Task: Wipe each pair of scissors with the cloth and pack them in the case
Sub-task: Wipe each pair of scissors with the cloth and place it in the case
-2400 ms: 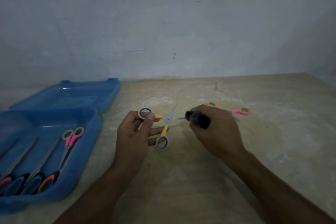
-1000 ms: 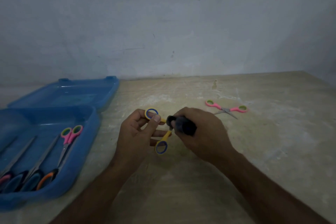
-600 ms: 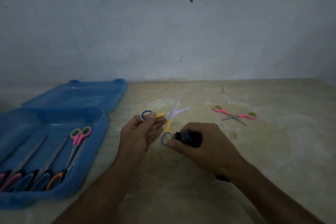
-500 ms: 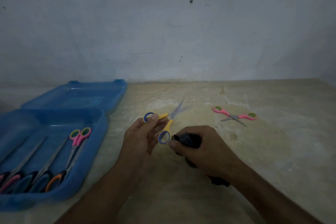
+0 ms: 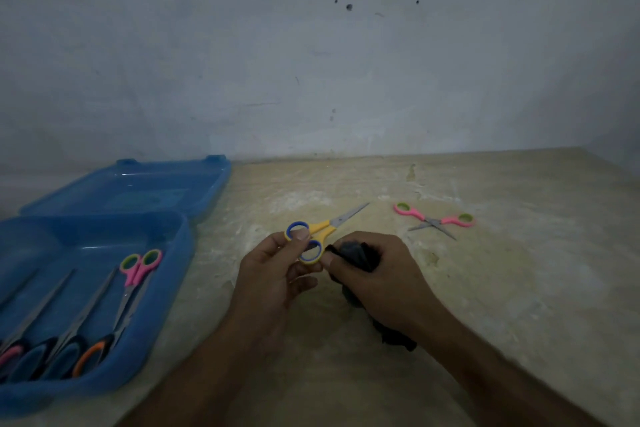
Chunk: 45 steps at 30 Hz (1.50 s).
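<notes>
A: Centrally, a pair of yellow scissors (image 5: pixel 320 230) with blue-lined loops is held above a pale, stained table (image 5: pixel 519 288). How are they gripped?

B: They are pinched at the handle loops by the left hand (image 5: pixel 273 274), thumb laid over the upper loop, fingers curled behind. The blades are seen closed together and pointed toward two o'clock.

A: And the other hand?

B: A dark cloth (image 5: pixel 356 255) is bunched inside the right hand (image 5: pixel 377 274), whose fingers are curled round it. Its thumb tip is set just beside the lower loop; whether it touches cannot be told. A loose end of the cloth is seen trailing below the wrist toward five o'clock.

A: Where is the case?

B: A blue plastic case (image 5: pixel 166 315) is laid open at nine o'clock from the hands, its lid (image 5: pixel 138 187) folded back flat toward the wall (image 5: pixel 311 62).

A: What is packed inside?

B: Several pairs are laid side by side in the tray. Small pink scissors with green loops (image 5: pixel 138 269) are placed with handles away from the viewer. Beside them, longer pairs are set with handles toward the viewer: one orange-handled pair (image 5: pixel 90 357), others with dark blue handles, and a pink handle at the far left edge. An exact count cannot be made out.

A: Anything left on the table?

B: Another pair of pink scissors (image 5: pixel 434 220) is left at two o'clock from the hands, well apart from them, blades spread open.
</notes>
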Available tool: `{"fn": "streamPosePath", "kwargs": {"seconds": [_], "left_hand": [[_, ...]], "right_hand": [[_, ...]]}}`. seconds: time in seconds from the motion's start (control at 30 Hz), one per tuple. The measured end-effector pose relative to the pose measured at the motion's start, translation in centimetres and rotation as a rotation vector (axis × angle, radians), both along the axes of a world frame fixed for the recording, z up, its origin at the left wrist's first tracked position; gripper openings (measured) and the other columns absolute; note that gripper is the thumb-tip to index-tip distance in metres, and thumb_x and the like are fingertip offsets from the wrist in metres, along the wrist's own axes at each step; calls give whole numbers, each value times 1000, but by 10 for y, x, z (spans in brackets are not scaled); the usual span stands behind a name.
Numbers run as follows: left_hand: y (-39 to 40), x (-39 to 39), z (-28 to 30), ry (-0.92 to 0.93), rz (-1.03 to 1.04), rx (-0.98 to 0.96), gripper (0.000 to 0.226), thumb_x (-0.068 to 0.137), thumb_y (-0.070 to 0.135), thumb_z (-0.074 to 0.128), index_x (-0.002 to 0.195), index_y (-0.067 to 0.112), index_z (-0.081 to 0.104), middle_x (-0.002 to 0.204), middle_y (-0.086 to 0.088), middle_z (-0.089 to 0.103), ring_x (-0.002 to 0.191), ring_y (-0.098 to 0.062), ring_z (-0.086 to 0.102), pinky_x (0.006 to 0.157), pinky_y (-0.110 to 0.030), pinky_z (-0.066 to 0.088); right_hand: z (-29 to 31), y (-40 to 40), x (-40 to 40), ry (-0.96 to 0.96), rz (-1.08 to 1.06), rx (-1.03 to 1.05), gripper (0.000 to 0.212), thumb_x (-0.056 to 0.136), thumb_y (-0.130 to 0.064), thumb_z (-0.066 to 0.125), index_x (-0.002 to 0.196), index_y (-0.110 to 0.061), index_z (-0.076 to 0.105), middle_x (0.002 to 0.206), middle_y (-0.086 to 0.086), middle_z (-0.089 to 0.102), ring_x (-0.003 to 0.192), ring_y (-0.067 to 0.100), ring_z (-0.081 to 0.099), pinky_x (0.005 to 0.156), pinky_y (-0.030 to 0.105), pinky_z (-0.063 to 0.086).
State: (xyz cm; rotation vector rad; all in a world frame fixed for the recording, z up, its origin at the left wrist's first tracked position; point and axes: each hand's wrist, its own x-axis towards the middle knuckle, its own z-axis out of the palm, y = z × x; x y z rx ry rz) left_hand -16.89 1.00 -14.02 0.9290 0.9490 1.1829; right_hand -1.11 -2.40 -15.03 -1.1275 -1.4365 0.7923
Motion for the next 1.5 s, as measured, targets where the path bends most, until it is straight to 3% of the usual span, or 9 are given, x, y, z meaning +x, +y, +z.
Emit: {"fn": "streamPosePath", "kwargs": {"seconds": [0.13,0.3,0.43,0.57,0.7,0.9,1.13,1.37,1.5], "left_hand": [[12,-15,12,216,209,253,12,95,19,67,90,9,71,67,-2,67,56,-12,60,48,-26,48],[36,-71,52,472,327,516,16,96,27,62,85,19,70,69,-1,55,63,-13,48,60,-33,39],[48,-137,94,623,400,560,18,93,11,58,93,19,74,59,11,60,52,5,49,56,-23,40],[65,-210,107,908,241,460,20,94,0,54,95,6,74,62,-3,58,43,1,47,43,-12,37],[88,-253,91,1166,5,351,15,92,1,57,83,12,61,67,-5,54,57,-14,49,55,-24,40],[110,-270,49,1537,-312,258,17,89,19,55,85,6,64,86,-10,62,79,-20,56,68,-27,40],[120,-289,26,1627,-268,418,8,94,23,66,97,16,68,94,2,67,90,-18,64,82,-32,51],[89,-257,51,1443,-67,659,13,92,16,69,102,8,71,100,-2,68,93,-15,62,84,-29,49],[58,-179,75,1214,-71,839,1,90,15,71,90,15,72,87,8,70,83,-10,63,68,-8,45]], "right_hand": [[9,-8,-5,-10,-37,2,25,95,-25,72,77,-8,67,52,-2,53,42,15,51,49,26,41],[23,-26,-32,-165,-63,11,22,94,-36,70,80,-19,68,57,-3,58,48,14,56,51,34,46],[16,-43,-69,-386,-112,37,22,90,-50,67,83,-30,66,67,-11,64,60,6,61,56,27,50],[0,-51,-89,-637,-128,59,29,85,-64,54,85,-36,61,77,-17,64,71,3,60,66,27,51],[-9,-58,-95,-680,-114,123,14,90,-56,62,92,-42,63,84,-23,65,77,2,61,69,24,49],[-13,-63,-100,-716,-167,107,27,84,-63,53,98,-44,67,87,-23,68,78,3,65,69,23,54],[-13,-61,-103,-734,-178,76,27,84,-63,51,95,-44,67,83,-24,67,76,2,64,66,24,54],[-9,-60,-99,-691,-138,54,21,84,-58,63,96,-41,67,88,-22,69,80,3,66,71,31,56],[8,-59,-76,-621,-169,51,25,85,-58,63,94,-35,66,84,-15,70,77,5,66,68,34,55]]}}
